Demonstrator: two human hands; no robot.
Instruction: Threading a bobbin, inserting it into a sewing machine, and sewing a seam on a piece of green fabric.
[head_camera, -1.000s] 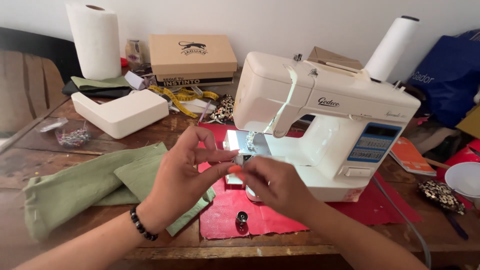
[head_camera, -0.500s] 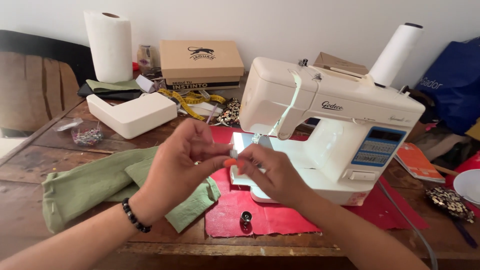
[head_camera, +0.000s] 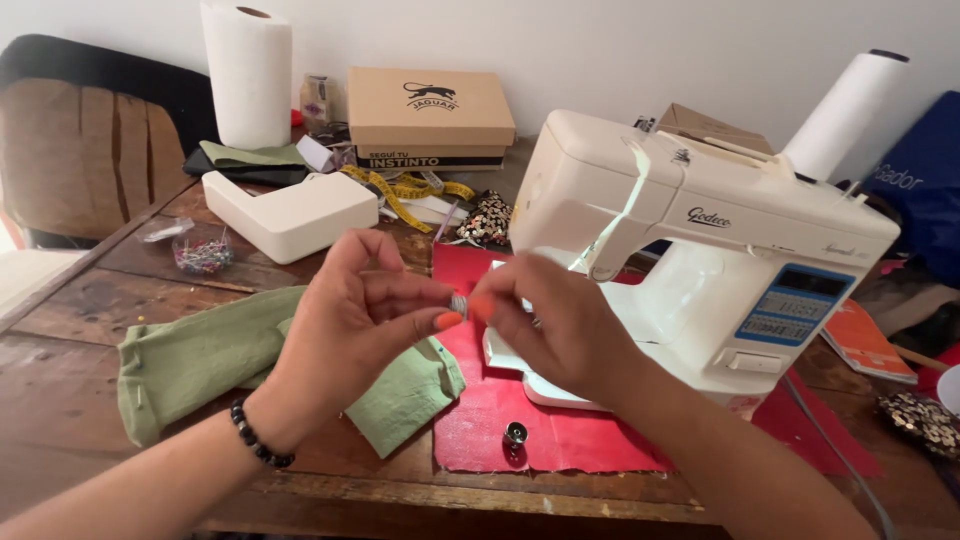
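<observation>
Before the sewing machine (head_camera: 700, 250), both hands pinching a bobbin (head_camera: 459, 304), green cloth (head_camera: 200, 360) beside

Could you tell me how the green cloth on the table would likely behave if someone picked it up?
The green cloth lies folded and rumpled, so it would probably hang limp. It looks thin, likely light. It rests partly on the red cloth, which might shift slightly.

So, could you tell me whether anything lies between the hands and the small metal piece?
Nothing visible does. The left hand and right hand already pinch the small metal piece between their fingertips, above the red cloth in front of the sewing machine.
</observation>
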